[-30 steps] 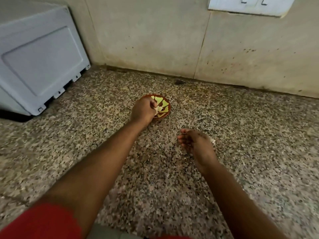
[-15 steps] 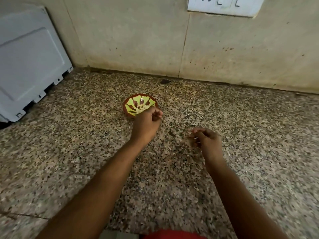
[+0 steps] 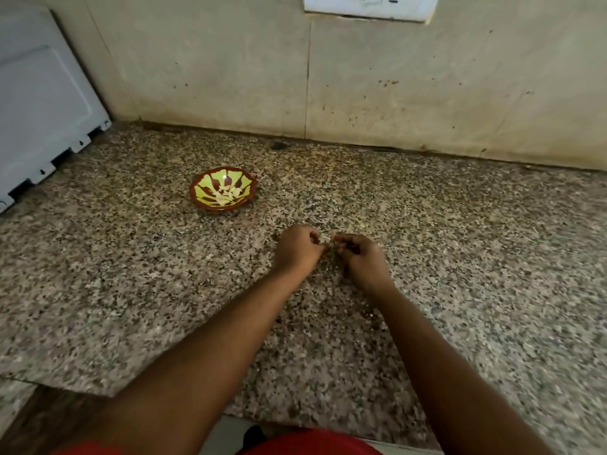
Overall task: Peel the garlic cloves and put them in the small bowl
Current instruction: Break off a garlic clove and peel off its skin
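We look down on a speckled granite counter (image 3: 460, 257) that runs back to a stained beige wall (image 3: 230, 77).

Small bowl (image 3: 224, 188): at about 10 o'clock from the hands, set apart from them, sitting upright on the counter. Brown rim, yellow-green pattern inside. A little heap of pale peeled garlic cloves (image 3: 226, 194) lies in its bottom.

Left hand (image 3: 297, 249) and right hand (image 3: 359, 257): close together over the counter near the centre of view, knuckles up, fingertips turned toward each other and almost touching. Both sets of fingers are curled inward. Between the tips we make out a small pale scrap (image 3: 330, 242), likely a garlic clove or its skin; it is too small and blurred for us to say which, or to say which hand actually pinches it. We cannot tell whether either hand holds anything more inside the curl.

Both forearms are bare and reach in from 6 o'clock; a band of red clothing (image 3: 312, 443) shows at the bottom edge.

At 9 to 10 o'clock, a white appliance (image 3: 42, 110) stands on the counter against the left side. At 12 o'clock, a white switch plate (image 3: 371, 6) is mounted on the wall, cut off by the top edge.
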